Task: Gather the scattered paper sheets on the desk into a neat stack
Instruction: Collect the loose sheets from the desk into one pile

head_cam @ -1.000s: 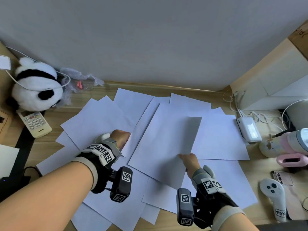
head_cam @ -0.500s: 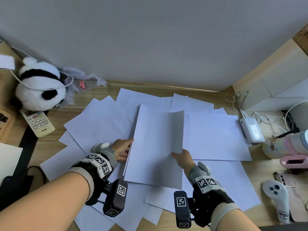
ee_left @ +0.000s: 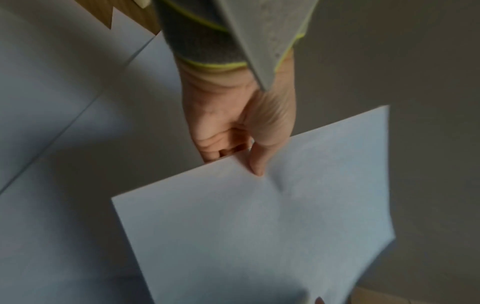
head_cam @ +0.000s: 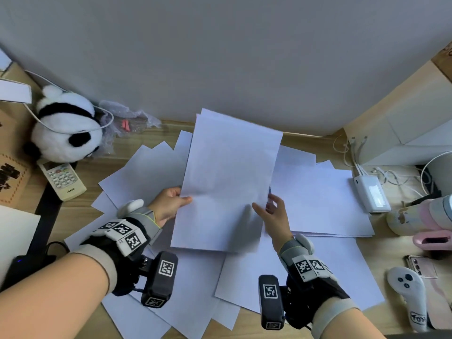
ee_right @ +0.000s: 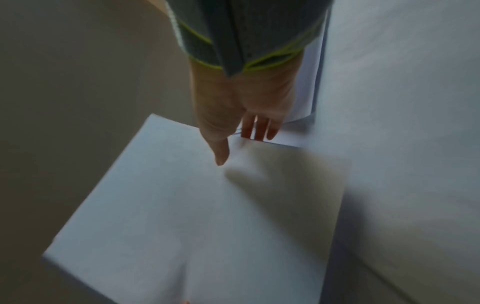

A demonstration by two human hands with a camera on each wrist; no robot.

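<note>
Both hands hold a thin bundle of white paper sheets [head_cam: 227,179] tilted up above the wooden desk [head_cam: 396,250]. My left hand [head_cam: 171,204] pinches its left edge, thumb on top, as the left wrist view shows at the sheets [ee_left: 259,226]. My right hand [head_cam: 271,211] pinches the right edge, with the thumb on the front and the fingers behind the sheets [ee_right: 194,216]. Several more loose sheets lie scattered flat: to the right [head_cam: 318,199], to the left [head_cam: 144,174] and near the front edge [head_cam: 305,277].
A panda plush [head_cam: 66,126] and a remote control [head_cam: 62,178] sit at the left. At the right are a white power bank [head_cam: 371,193] with cables, a pastel bottle [head_cam: 415,216] and a white controller [head_cam: 408,292]. A grey wall rises close behind.
The right hand slid a sheet leftward to the left hand. Both hands now grip the gathered sheets and have lifted them off the desk, tilted upright.
</note>
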